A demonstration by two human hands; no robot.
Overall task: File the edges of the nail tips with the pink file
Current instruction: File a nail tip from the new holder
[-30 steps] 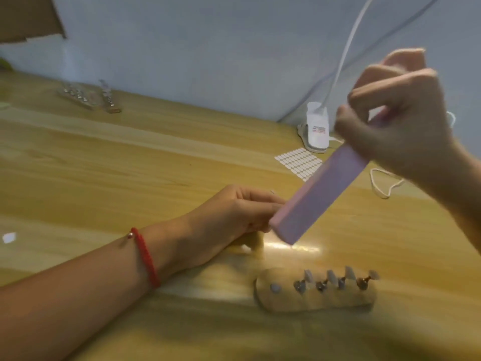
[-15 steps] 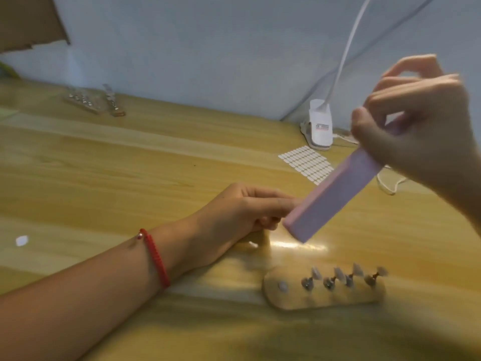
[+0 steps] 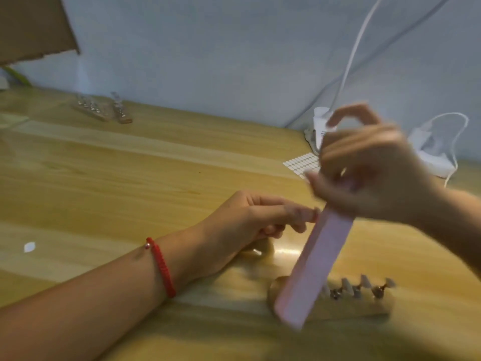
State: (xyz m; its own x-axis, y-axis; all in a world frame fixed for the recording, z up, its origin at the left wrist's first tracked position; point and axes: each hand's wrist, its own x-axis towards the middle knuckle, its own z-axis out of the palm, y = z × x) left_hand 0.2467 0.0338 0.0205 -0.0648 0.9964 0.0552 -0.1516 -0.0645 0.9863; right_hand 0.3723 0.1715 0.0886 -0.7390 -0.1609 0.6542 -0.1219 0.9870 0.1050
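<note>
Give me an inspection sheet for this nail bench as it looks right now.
Surface: wooden table.
Job's things: pink file, blurred, tilted, lower end in front of wooden holder; nail tips stand on it.
Clutter: white sticker sheet; two racks at far edge; small white scrap.
Hands: right hand grips the file's top; left hand fingertips pinched beside the file, contents hidden.
Cables: white cable and white adapter at back right.
Surroundings: grey-blue wall; cardboard top left.
</note>
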